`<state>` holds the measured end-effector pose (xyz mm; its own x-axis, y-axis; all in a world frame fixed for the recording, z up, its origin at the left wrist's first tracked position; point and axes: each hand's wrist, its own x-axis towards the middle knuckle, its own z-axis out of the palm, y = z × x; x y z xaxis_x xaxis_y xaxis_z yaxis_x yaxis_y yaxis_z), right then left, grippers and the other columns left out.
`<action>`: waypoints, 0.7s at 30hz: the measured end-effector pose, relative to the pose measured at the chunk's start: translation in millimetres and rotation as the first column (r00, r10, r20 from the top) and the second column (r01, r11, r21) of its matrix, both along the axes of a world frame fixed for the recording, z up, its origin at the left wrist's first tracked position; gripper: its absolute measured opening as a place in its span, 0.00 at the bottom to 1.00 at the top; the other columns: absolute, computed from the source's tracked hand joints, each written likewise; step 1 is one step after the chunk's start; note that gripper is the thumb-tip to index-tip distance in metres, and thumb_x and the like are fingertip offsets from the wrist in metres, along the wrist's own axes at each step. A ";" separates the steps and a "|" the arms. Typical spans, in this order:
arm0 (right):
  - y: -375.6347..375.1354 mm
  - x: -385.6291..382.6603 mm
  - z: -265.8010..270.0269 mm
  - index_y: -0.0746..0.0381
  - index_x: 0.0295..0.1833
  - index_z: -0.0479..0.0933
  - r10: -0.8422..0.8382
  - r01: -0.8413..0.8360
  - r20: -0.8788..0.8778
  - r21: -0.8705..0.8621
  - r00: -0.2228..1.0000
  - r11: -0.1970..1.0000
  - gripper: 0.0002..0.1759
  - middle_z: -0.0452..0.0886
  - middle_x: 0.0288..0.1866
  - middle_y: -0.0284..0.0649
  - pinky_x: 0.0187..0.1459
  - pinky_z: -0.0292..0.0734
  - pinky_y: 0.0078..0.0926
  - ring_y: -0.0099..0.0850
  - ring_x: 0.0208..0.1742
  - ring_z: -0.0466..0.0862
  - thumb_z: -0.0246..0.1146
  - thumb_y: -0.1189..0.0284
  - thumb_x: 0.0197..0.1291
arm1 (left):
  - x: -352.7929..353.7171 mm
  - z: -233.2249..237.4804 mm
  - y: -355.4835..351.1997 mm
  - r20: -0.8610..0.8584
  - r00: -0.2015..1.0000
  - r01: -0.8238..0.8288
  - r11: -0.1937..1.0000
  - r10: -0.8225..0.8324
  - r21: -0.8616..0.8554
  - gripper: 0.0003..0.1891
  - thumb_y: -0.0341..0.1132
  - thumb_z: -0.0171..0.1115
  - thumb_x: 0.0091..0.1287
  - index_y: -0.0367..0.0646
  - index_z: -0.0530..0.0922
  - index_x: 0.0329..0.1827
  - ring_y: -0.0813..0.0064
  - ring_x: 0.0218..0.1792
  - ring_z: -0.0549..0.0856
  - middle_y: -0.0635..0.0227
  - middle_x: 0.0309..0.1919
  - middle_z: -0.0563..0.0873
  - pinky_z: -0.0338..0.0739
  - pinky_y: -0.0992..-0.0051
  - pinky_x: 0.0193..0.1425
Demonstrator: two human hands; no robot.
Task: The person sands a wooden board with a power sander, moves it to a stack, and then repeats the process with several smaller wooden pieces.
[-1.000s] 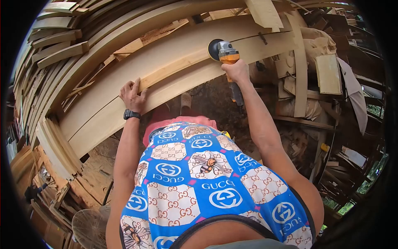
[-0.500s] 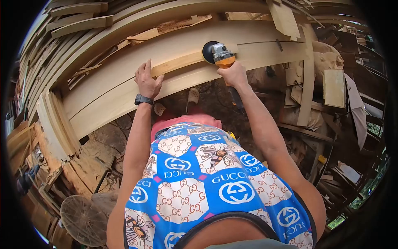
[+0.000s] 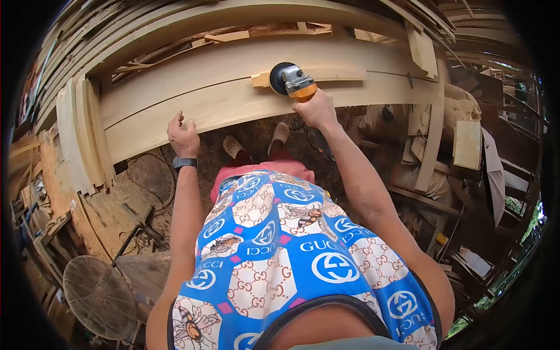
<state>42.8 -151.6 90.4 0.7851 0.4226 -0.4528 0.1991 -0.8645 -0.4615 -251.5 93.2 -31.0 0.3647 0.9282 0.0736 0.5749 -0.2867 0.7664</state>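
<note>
Two wide boards (image 3: 224, 104) laid side by side, a thin seam between them, form the main work surface across the upper view. Long timber (image 3: 175, 22) is stacked beyond their far side, and a bundle of upright boards (image 3: 80, 137) stands at their left end. The person wears a blue and white patterned shirt (image 3: 286, 251); a round fan (image 3: 99, 297) is at lower left. The wood strip (image 3: 341, 74) lies lengthwise on the wide boards, over the seam, both ends visible. The power sander (image 3: 298, 83) is above the strip's left portion, its dark round disc (image 3: 277, 79) overlapping it; disc contact cannot be confirmed. The right hand (image 3: 317, 109) is wrapped firmly around the sander's orange body. The left hand (image 3: 183, 139), well apart from the strip, is at the near edge of the boards, fingers partly bent and loosely spread, gripping nothing visible; whether it touches the edge cannot be determined. A dark watch (image 3: 185, 163) is on the left wrist.
</note>
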 end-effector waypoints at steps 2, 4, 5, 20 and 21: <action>11.1 -12.3 -4.1 0.69 0.51 0.85 0.024 -0.025 0.041 0.017 0.999 1.000 0.29 0.90 0.49 0.59 0.59 0.85 0.43 0.52 0.55 0.90 0.73 0.59 0.48 | -15.6 -0.5 3.5 0.003 1.000 -0.001 1.000 0.001 -0.005 0.24 0.28 0.71 0.63 0.37 0.84 0.64 0.56 0.54 0.86 0.54 0.55 0.88 0.82 0.60 0.62; 20.2 -18.5 0.0 0.70 0.51 0.85 0.032 -0.032 0.014 0.032 0.999 0.999 0.29 0.90 0.48 0.59 0.59 0.85 0.43 0.52 0.55 0.90 0.73 0.59 0.48 | -25.6 3.1 4.6 0.016 1.000 -0.026 1.000 0.026 0.013 0.22 0.28 0.71 0.63 0.36 0.85 0.62 0.56 0.53 0.87 0.53 0.54 0.89 0.82 0.60 0.61; 23.7 -21.4 1.8 0.70 0.50 0.85 0.027 -0.026 -0.017 0.045 0.999 0.999 0.29 0.90 0.47 0.59 0.59 0.85 0.44 0.52 0.54 0.90 0.73 0.59 0.47 | -29.7 4.6 3.7 0.019 0.999 -0.037 0.999 0.037 0.014 0.22 0.28 0.71 0.63 0.36 0.85 0.62 0.56 0.53 0.87 0.53 0.54 0.89 0.82 0.60 0.61; 26.2 -16.8 26.4 0.70 0.47 0.86 -0.001 0.001 -0.011 -0.002 1.000 1.000 0.26 0.91 0.38 0.54 0.52 0.87 0.41 0.47 0.44 0.93 0.73 0.60 0.48 | 5.8 12.3 -40.9 0.152 0.985 0.099 0.989 -0.082 -0.110 0.16 0.31 0.69 0.69 0.34 0.87 0.57 0.68 0.43 0.89 0.59 0.45 0.91 0.84 0.69 0.52; 16.2 -9.1 21.8 0.70 0.47 0.86 -0.012 0.012 -0.008 -0.005 1.000 1.000 0.26 0.91 0.38 0.54 0.52 0.87 0.41 0.47 0.44 0.93 0.73 0.60 0.48 | 16.4 13.0 -45.6 0.171 0.976 0.153 0.983 -0.134 -0.098 0.16 0.30 0.69 0.69 0.34 0.88 0.57 0.68 0.43 0.89 0.59 0.44 0.91 0.84 0.69 0.51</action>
<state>33.7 -135.4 112.2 0.7865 0.4114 -0.4607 0.1855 -0.8688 -0.4591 -235.0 47.6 -18.0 0.4861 0.8728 0.0434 0.3983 -0.2655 0.8780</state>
